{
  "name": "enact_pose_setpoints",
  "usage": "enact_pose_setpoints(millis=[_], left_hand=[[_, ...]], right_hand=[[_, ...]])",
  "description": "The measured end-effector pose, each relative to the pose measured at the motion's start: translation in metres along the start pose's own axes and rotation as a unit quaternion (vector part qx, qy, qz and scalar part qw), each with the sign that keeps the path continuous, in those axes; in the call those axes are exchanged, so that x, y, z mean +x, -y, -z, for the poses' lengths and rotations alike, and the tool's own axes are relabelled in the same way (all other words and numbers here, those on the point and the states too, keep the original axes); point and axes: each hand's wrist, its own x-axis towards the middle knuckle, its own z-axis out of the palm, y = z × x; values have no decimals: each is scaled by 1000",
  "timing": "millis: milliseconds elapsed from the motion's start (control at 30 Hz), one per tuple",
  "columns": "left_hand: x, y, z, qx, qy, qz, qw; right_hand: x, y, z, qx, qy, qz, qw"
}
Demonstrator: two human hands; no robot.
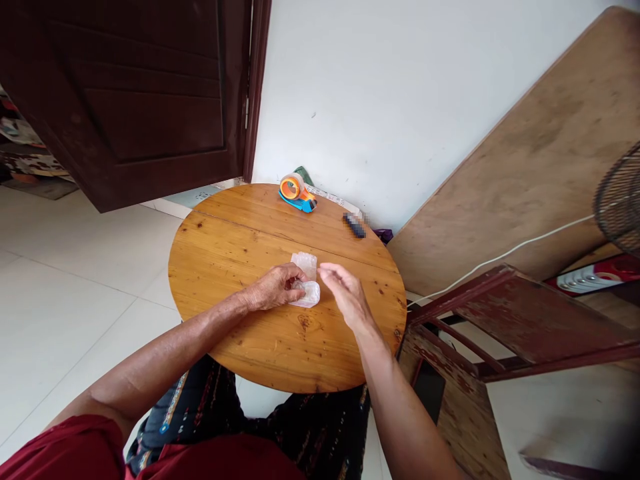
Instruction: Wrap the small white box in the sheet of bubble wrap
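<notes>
On the round wooden table (240,253) lies a piece of clear bubble wrap (305,262), its sheet stretching away from me. The near part is a translucent, folded or cup-like plastic piece (310,293); whether it wraps anything I cannot make out. My left hand (277,287) reaches in from the left, its thumb and fingers closed on this plastic. Just right of the wrap, my right hand (347,290) hovers over the table with thumb and fingertips drawn together. Anything between those fingertips is too small to see.
An orange and blue tape dispenser (297,193) with a tape roll stands at the table's far edge. A dark blurred object (355,225) lies to its right. Beyond are a white wall (400,87), a brown door (150,100), a wooden chair (525,320) and a fan (623,200).
</notes>
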Motion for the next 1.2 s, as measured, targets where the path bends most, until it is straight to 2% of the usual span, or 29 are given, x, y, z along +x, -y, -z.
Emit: enact_pose_setpoints(millis=[67,100,167,233,400,567,667,833,1033,1133,1200], left_hand=[[1,0,0,5,1,4,1000],[1,0,0,7,1,5,1000],[1,0,0,10,1,6,1000],[0,-1,0,7,1,6,1000],[0,1,0,-19,11,7,1000],[3,4,1,-8,11,3,1000],[3,3,1,22,0,-8,1000],[0,1,1,75,-34,-30,996],[-1,0,2,110,-74,-28,991],[0,5,2,74,-111,-4,991],[2,10,1,1,-95,11,995]], right_hand=[[13,-6,3,9,-43,-49,998],[19,-8,3,13,-45,-79,996],[31,-10,0,20,-23,-120,992],[40,-9,-6,28,3,-125,992],[42,-1,-20,61,49,-98,992],[22,1,-17,104,43,-9,994],[9,4,-15,107,37,14,994],[1,8,-6,56,65,30,996],[-10,6,3,-60,114,84,988],[-16,4,1,-90,91,102,987],[-18,3,-2,-88,83,104,987]])
